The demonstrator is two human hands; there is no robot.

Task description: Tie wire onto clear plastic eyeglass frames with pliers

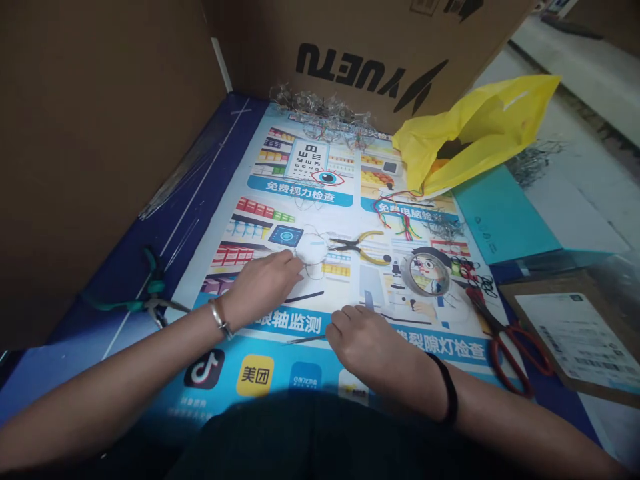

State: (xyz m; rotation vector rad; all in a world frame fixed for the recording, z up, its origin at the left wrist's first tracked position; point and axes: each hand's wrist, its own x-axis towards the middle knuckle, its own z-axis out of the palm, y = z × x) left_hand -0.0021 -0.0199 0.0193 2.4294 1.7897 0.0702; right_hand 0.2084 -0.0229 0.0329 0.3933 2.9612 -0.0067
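My left hand [267,287], with a silver bangle at the wrist, is closed in a pinch. From its fingertips a fine wire [320,230] appears to curve over a pale round patch on the printed poster [305,220]. My right hand [373,343], wearing a black band, is wrapped round a slim pointed metal tool [306,340] whose tip points left; its exact kind is hidden by the fingers. Yellow-handled pliers [363,247] lie spread just beyond both hands. Right of them rests a clear roll of tape [427,273].
Green-handled pliers [153,297] lie at left, red-handled scissors [510,347] at right. Tangled wire pieces [325,110] are heaped by the cardboard box [370,40]. A yellow bag [480,133], coloured cords [400,213], a teal box [510,213] and a labelled cardboard piece [575,340] occupy the right.
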